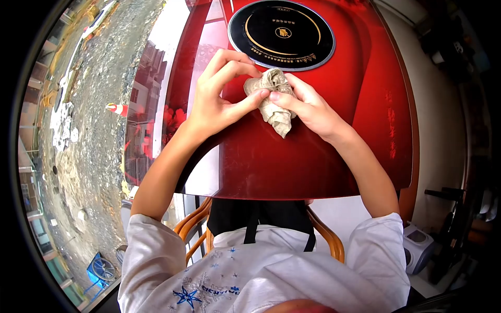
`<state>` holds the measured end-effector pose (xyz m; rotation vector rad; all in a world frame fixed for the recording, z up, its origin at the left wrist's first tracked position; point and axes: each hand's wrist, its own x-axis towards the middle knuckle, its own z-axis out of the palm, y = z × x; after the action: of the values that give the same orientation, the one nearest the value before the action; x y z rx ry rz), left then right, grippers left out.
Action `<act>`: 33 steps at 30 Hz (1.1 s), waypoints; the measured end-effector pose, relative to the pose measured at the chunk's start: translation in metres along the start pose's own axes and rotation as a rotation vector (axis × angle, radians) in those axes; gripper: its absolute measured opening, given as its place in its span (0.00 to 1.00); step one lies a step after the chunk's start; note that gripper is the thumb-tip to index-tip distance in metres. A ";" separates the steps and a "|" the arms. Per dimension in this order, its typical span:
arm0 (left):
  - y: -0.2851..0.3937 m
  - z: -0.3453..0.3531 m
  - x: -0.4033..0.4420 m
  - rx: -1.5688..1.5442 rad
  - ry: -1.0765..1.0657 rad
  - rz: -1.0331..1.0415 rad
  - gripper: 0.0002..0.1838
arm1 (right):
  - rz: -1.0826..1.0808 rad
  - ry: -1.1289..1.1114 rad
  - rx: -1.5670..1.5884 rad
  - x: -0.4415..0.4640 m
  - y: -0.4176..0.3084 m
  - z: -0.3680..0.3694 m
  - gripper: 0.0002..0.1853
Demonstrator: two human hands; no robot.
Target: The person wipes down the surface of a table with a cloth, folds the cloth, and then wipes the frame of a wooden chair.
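A crumpled, beige bundle of cloth or paper (276, 107) is held between both hands above the red glossy table (271, 167). My left hand (222, 94) pinches its left side, with the thumb on the front and the fingers curled at the upper left. From the right, my right hand (313, 107) grips it, thumb tip close to the left thumb and fingers partly hidden behind. The bundle's narrow end points down toward my body. Just beyond the hands lies a round black cooktop plate (282, 34) with gold markings, set in the table.
Wooden chair arms (326, 235) show on either side of my lap. A white and grey appliance (417, 245) stands on the floor at the right. Behind the window at the left are gravelly ground, an orange and white cone (117, 109) and a blue cart (102, 270).
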<state>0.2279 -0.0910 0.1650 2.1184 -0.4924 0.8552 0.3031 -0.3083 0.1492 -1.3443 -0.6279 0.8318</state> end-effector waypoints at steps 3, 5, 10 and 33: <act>0.000 0.000 -0.002 0.052 0.025 0.050 0.11 | -0.025 0.031 0.020 -0.002 -0.001 0.005 0.32; -0.001 -0.002 -0.003 0.047 0.057 0.043 0.09 | -0.018 0.037 0.017 -0.003 -0.004 0.006 0.33; -0.002 0.001 -0.004 -0.128 0.086 -0.036 0.05 | 0.018 0.106 0.000 -0.004 -0.010 0.008 0.32; -0.002 0.000 -0.008 -0.690 -0.084 -0.490 0.17 | 0.004 0.176 0.150 -0.003 -0.006 0.008 0.26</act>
<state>0.2237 -0.0896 0.1581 1.5286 -0.2380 0.2553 0.2958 -0.3062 0.1561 -1.2658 -0.4171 0.7401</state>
